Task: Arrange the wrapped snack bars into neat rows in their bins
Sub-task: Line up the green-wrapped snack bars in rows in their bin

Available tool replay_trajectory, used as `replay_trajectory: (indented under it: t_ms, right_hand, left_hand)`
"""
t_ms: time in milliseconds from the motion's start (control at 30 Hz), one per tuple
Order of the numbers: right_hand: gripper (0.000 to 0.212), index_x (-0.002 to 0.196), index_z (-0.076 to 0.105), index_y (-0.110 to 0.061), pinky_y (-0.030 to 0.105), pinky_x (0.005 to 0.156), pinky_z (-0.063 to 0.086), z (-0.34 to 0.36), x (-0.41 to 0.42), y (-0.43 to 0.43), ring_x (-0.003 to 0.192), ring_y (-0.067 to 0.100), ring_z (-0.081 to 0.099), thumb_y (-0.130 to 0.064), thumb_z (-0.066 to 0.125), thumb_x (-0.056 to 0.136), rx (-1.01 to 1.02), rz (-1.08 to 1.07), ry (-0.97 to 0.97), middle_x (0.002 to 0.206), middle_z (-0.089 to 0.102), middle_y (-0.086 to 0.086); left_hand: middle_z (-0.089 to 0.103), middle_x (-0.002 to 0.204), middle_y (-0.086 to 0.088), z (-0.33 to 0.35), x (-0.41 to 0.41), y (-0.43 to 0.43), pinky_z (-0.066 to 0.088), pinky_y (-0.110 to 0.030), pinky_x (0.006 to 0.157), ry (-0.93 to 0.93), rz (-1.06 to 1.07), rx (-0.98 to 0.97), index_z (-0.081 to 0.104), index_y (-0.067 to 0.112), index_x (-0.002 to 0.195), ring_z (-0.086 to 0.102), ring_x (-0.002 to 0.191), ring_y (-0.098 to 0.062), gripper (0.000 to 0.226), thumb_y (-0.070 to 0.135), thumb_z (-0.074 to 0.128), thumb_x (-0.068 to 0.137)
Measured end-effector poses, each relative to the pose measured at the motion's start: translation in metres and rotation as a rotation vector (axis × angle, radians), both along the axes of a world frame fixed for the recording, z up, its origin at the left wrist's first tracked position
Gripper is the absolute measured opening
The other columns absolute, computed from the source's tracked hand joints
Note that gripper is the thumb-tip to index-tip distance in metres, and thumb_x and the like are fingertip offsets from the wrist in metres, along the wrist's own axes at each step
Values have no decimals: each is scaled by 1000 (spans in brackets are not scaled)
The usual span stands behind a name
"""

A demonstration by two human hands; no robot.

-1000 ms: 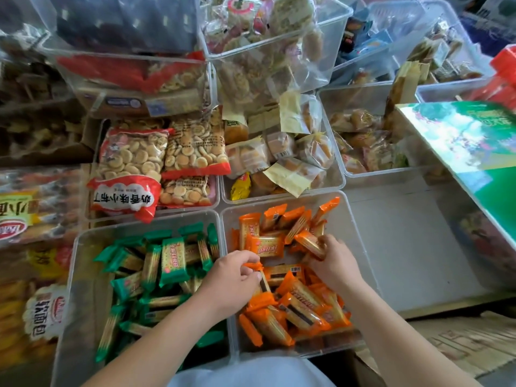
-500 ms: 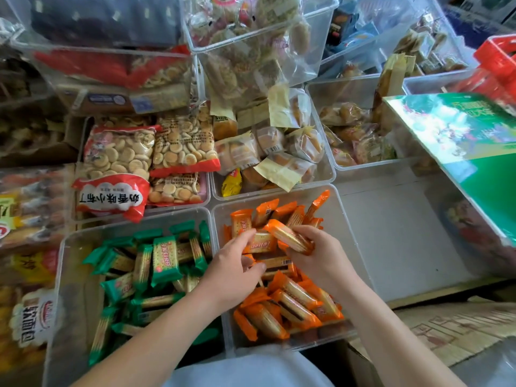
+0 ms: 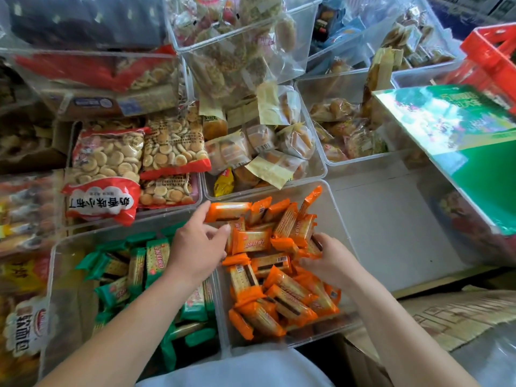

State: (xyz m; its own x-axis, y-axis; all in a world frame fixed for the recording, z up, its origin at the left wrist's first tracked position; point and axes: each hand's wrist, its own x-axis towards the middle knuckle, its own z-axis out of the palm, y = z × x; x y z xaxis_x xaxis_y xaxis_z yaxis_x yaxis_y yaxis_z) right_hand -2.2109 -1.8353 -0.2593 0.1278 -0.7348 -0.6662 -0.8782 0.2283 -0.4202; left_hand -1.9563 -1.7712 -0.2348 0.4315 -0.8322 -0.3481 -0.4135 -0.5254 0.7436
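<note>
Orange-wrapped snack bars (image 3: 282,297) lie jumbled in a clear bin (image 3: 342,216) in front of me. My left hand (image 3: 195,247) reaches to the bin's far left corner and pinches one orange bar (image 3: 229,211) between forefinger and thumb, holding it level. At the right side of the pile, my right hand (image 3: 332,261) has its fingers curled round an orange bar (image 3: 312,245). Green-wrapped bars (image 3: 153,258) fill the neighbouring clear bin (image 3: 54,275) on the left, also in disorder, partly hidden by my left forearm.
Right of the orange bin stands a clear bin (image 3: 391,219) with nothing in it, and a green carton (image 3: 469,152) leans over it. Behind are bags of small round biscuits (image 3: 106,169), a bin of wrapped cakes (image 3: 265,152) and more stacked bins. A red crate (image 3: 491,51) is far right.
The orange bar that my right hand held up has passed to my left hand, which moved it to the bin's far left corner. My right hand dropped back into the pile.
</note>
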Motion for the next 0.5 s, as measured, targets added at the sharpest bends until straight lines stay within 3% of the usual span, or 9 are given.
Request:
replay_trajectory:
  t_ms: [100,233,367,500]
  right_hand:
    - [79,150,39,-32,45,105,54,-19,3,-3,126,24,58,-55,77,84,96,-46,-27,143,54,0]
    - [101,154,36,-34,51,111,48,-38,7,-5,137,31,46,-74,77,71,67,-85,38,147,39,4]
    - [105,154,35,-35,53,114,44,-46,10,-8,141,34,41,-83,70,67,105,-49,88,151,36,7]
    - [90,147,45,-37,42,101,54,-44,6,-9,121,23,61,-79,71,71,146,-62,14,138,60,-4]
  left_hand:
    - [69,91,21,-1,-12,6,60,-38,78,-2,-31,-45,32,36,158,71,76,-9,67,33,64,100]
    - [65,104,17,-8,-27,17,61,-25,74,30,-227,73,57,30,144,67,79,-3,44,29,64,101]
    - [59,126,19,-22,-37,17,58,-33,94,-7,-425,189,57,35,142,62,104,-2,43,39,64,99]
    - [53,141,17,-32,-51,8,51,-38,108,-26,-525,252,53,38,144,54,126,-8,49,48,64,97]
